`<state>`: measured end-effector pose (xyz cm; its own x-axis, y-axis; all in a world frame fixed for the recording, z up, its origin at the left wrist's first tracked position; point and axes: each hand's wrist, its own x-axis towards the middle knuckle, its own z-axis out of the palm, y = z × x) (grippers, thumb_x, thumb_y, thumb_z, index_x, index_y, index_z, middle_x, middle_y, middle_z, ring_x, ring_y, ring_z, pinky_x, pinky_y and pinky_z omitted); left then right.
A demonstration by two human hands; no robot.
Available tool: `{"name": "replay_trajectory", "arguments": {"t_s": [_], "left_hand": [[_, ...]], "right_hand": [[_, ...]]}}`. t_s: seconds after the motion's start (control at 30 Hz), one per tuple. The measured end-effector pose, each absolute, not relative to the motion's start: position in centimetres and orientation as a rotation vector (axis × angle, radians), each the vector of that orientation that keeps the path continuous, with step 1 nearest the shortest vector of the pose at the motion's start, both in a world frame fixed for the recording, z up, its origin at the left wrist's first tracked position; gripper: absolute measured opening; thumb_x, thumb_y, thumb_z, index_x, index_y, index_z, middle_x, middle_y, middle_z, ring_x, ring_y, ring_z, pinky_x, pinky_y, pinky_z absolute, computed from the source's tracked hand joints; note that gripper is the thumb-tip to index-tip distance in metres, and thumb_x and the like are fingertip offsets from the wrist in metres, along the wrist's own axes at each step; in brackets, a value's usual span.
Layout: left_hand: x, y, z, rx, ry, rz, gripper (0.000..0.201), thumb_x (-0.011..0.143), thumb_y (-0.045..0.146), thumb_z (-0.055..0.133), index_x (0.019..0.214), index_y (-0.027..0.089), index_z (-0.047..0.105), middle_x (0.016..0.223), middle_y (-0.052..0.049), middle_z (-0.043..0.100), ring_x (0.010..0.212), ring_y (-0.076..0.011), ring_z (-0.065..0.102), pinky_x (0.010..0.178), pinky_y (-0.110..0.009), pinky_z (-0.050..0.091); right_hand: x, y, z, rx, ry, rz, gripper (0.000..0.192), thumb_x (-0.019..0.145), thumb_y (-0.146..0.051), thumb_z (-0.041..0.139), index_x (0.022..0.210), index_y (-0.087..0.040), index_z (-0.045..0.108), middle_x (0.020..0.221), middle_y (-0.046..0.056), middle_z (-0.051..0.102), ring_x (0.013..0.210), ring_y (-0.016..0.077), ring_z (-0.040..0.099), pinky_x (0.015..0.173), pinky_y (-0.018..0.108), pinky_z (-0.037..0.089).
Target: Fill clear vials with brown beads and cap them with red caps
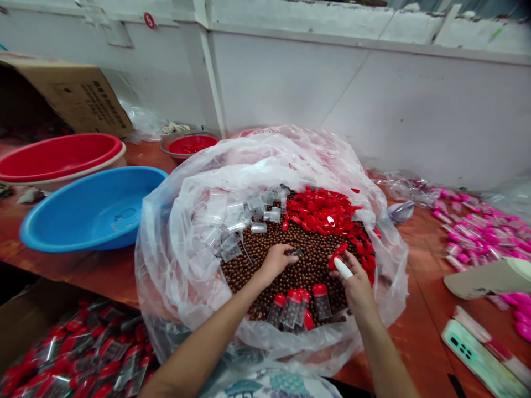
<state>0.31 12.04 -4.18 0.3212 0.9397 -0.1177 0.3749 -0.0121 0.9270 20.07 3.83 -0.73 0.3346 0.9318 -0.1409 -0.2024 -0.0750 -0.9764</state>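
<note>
Clear plastic bag, wide open on the wooden surface, taken as landmark for all entries. Below its near-left edge, off the surface: a box of finished red-capped vials, many in number. Inside the bag, at its near rim: four or five filled vials with red caps on, standing or leaning together among the beads; these count as done. Bag's middle: a bed of small brown beads, plentiful. Left hand, palm down on the beads at the bag's centre, fingers curled and closed on a small clear vial; whether it is filled cannot be told. Right hand, just right of the left, fingers pinched on a red cap, one fingertip wearing a white cover. Farther in, left half of the bag: empty clear vials; right half: loose red caps. Both heaps are large, so by judgement much remains. Left of the bag: blue basin; beyond it, red basin. Right of the bag: pink pieces.
</note>
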Motion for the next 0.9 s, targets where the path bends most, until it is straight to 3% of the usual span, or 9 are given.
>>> {"name": "replay_trajectory", "arguments": {"t_s": [0.17,0.47,0.6,0.7,0.9], "left_hand": [[0.7,12.0,-4.9,1.387,1.154,0.795,0.03,0.06,0.021,0.069,0.088,0.013,0.066,0.081,-0.004,0.067,0.074,-0.0169,0.059,0.07,-0.027,0.044],[-1.0,9.8,-2.5,0.874,0.936,0.795,0.045,0.058,0.02,0.075,0.1,0.013,0.061,0.083,-0.006,0.066,0.069,-0.0142,0.061,0.064,-0.027,0.05],[-2.1,8.3,-1.1,0.685,0.793,0.772,0.045,0.058,0.019,0.077,0.101,0.015,0.063,0.1,-0.009,0.064,0.078,-0.0154,0.062,0.071,-0.03,0.051],[-2.6,7.4,-0.1,0.666,0.758,0.806,0.044,0.058,0.018,0.077,0.1,0.015,0.064,0.101,-0.009,0.064,0.08,-0.0157,0.062,0.075,-0.032,0.051],[-3.0,6.1,0.7,0.747,0.777,0.818,0.046,0.058,0.02,0.077,0.102,0.014,0.064,0.1,-0.009,0.065,0.083,-0.0176,0.062,0.077,-0.033,0.05]], "right_hand": [[20.2,2.0,-1.5,-1.149,-0.525,1.297,0.048,0.064,-0.025,0.071,0.109,-0.027,0.056,0.097,0.001,0.065,0.072,0.0154,0.063,0.059,0.026,0.052],[18.5,2.4,-1.5,-1.18,-0.567,1.357,0.038,0.056,-0.024,0.077,0.093,-0.022,0.066,0.095,0.002,0.068,0.086,0.0166,0.061,0.077,0.029,0.051],[17.6,2.7,-0.4,-1.143,-0.667,1.391,0.035,0.061,-0.027,0.074,0.094,-0.022,0.062,0.096,0.003,0.067,0.077,0.0156,0.062,0.071,0.03,0.052],[17.0,2.7,0.3,-1.096,-0.719,1.424,0.035,0.063,-0.028,0.073,0.094,-0.022,0.058,0.096,0.003,0.066,0.073,0.0159,0.063,0.068,0.032,0.052],[16.2,2.7,1.4,-1.081,-0.78,1.337,0.035,0.06,-0.027,0.075,0.087,-0.022,0.052,0.096,0.004,0.067,0.085,0.0203,0.064,0.077,0.037,0.049]]}}
